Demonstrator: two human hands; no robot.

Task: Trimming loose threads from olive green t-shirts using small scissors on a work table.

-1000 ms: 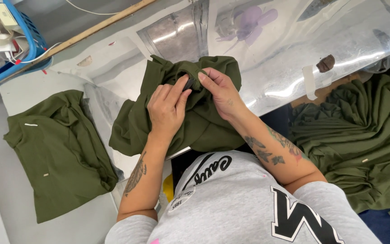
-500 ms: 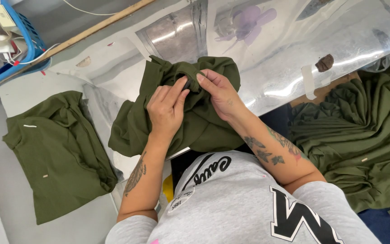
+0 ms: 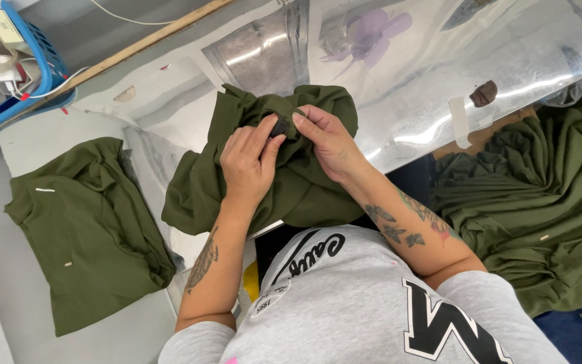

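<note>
A crumpled olive green garment (image 3: 203, 185) lies on the silver padded surface (image 3: 439, 81) in front of me. My left hand (image 3: 247, 165) rests on its middle, fingers pinching a small dark label (image 3: 279, 126) at a fold. My right hand (image 3: 328, 138) grips the same fold of cloth from the right, thumb and forefinger next to the label. Both hands hold the cloth bunched near its upper edge.
A folded olive garment (image 3: 82, 229) lies on the grey table at left. A heap of the same green cloth (image 3: 540, 202) sits at right. A blue basket (image 3: 8, 61) with tape and cords stands at top left. A wooden strip (image 3: 136, 47) runs along the back.
Both hands have shifted slightly on the garment; the fingers now pinch together at the small dark label. The cloth has barely moved.
</note>
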